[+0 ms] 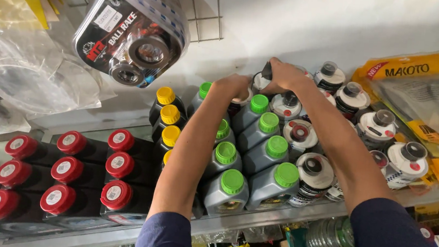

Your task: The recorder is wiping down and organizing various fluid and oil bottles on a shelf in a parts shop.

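I see my right hand [283, 75] closed around the black cap of a white bottle [262, 82] at the back of the shelf [253, 222]. My left hand [232, 85] rests just left of that grip, on a neighbouring bottle. Directly below the grip stand grey bottles with green caps [257, 143]; to its right, white bottles with black caps [380, 125]. Further left stand yellow-capped bottles [169, 114], then red-capped ones [65, 167].

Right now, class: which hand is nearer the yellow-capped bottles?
Left. The left hand rests just right of the yellow-capped bottles; the right hand is farther right, over white bottles.
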